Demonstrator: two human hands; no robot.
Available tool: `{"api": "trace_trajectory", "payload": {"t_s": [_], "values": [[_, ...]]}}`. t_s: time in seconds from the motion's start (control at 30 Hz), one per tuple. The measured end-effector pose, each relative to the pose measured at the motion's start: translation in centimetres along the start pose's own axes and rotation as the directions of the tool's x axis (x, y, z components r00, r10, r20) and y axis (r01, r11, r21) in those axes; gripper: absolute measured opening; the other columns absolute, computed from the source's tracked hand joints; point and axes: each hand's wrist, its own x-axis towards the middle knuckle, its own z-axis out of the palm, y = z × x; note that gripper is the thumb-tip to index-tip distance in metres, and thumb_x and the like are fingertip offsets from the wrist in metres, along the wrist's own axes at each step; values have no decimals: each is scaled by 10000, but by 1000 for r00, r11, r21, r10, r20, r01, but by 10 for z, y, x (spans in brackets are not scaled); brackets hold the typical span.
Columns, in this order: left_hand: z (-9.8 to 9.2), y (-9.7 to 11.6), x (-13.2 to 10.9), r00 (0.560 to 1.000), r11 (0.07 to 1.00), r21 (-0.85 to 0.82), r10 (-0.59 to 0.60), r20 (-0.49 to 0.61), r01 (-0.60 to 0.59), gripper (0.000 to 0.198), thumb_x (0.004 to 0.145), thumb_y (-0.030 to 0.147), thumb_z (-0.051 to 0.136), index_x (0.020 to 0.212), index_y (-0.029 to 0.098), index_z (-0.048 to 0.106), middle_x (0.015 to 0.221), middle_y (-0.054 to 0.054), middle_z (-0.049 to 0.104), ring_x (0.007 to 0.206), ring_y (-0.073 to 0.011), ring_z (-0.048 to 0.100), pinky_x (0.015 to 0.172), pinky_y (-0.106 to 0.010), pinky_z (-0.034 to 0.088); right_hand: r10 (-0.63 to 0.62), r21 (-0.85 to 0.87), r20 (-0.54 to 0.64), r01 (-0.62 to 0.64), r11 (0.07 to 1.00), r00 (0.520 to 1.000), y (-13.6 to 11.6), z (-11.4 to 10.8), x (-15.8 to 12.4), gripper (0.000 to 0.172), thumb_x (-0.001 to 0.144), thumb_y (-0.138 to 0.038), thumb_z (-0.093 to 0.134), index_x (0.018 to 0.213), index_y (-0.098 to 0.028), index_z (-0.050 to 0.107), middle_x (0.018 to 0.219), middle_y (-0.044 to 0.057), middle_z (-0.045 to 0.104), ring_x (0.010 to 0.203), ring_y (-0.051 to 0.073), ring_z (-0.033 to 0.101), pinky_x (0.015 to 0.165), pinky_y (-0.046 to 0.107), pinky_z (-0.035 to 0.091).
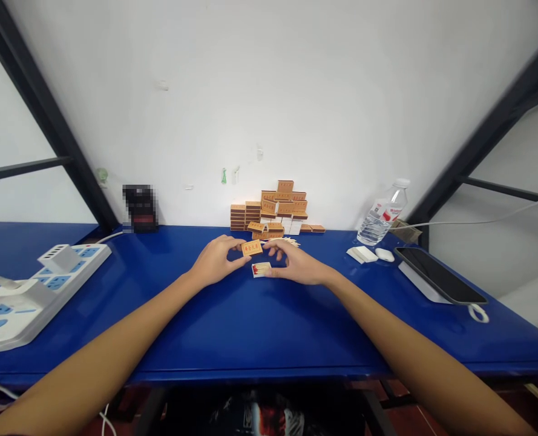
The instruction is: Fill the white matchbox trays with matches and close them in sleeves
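My left hand (215,261) pinches a small orange matchbox sleeve (252,247) just above the blue table (250,321). My right hand (297,264) holds the white inner tray (261,269), filled with red-tipped matches, low over the table right below the sleeve. Both hands meet at the table's middle, fingers curled. Behind them, against the white wall, stands a pile of several orange matchboxes (275,209), with loose matches (291,241) lying in front of it.
A white power strip (32,290) with plugged adapters lies at the left. At the right are a water bottle (382,213), small white items (363,254), and a dark phone (439,275) on a white stand. Black frame bars rise on both sides.
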Motion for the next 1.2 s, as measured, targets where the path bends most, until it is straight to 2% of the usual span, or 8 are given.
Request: {"api": "trace_trajectory", "payload": {"t_s": [0.07,0.17,0.27,0.37,0.5,0.63,0.93,1.2], "values": [[-1,-4,0,999,999,45,-25,39,23,335,922,444,687,1170,226,742,1007,-55,753,890,-232,649,765,-345,492,-23,-141,96,37,989,995,4,-5,-1,535,734,-492,868,1153,-214,685,1084,75,625,947,214,576,795,341,500],[-2,-8,0,995,995,95,-40,92,32,318,935,463,657,1148,249,757,977,-49,753,898,-246,635,746,-348,472,-12,-220,133,41,975,991,10,-12,0,365,791,-457,829,1029,-200,726,984,62,653,901,210,583,801,339,491],[-3,-12,0,994,993,112,-35,105,23,305,941,455,648,1147,259,759,968,-48,751,901,-252,619,746,-348,464,0,-141,132,19,990,991,14,-21,2,372,798,-446,817,1039,-182,716,919,42,673,821,178,597,739,296,500],[-3,-14,0,990,995,96,-18,137,5,351,941,442,661,1222,244,735,1003,-68,743,939,-261,620,794,-362,476,64,-8,115,-63,998,991,16,-32,2,435,804,-446,799,1116,-166,683,919,39,671,777,158,613,627,249,519],[-1,-16,0,974,1000,16,15,228,-19,454,941,451,678,1327,213,687,1071,-103,717,993,-269,633,849,-379,495,110,72,211,-127,989,971,13,-41,-1,469,806,-419,790,1182,-171,657,933,47,673,803,170,645,518,210,537],[2,-18,0,970,997,-59,67,236,-54,483,940,478,681,1350,222,673,1074,-105,707,973,-253,634,853,-373,498,107,109,261,-139,984,959,7,-40,-2,446,805,-368,788,1180,-162,661,880,38,684,764,161,659,499,196,554],[-2,-14,1,962,994,-93,79,263,-56,475,924,485,697,1332,242,678,1087,-94,709,971,-252,634,854,-370,503,104,111,223,-131,985,969,7,-39,-2,493,766,-389,833,1183,-162,701,849,36,690,710,147,636,477,194,549],[-7,-7,5,970,966,-247,-15,244,77,488,909,559,674,1274,239,722,1121,-84,752,884,-228,673,784,-334,537,120,134,70,-129,983,990,1,-32,0,532,756,-420,840,1199,-161,702,861,37,687,711,146,629,446,187,521]]}}
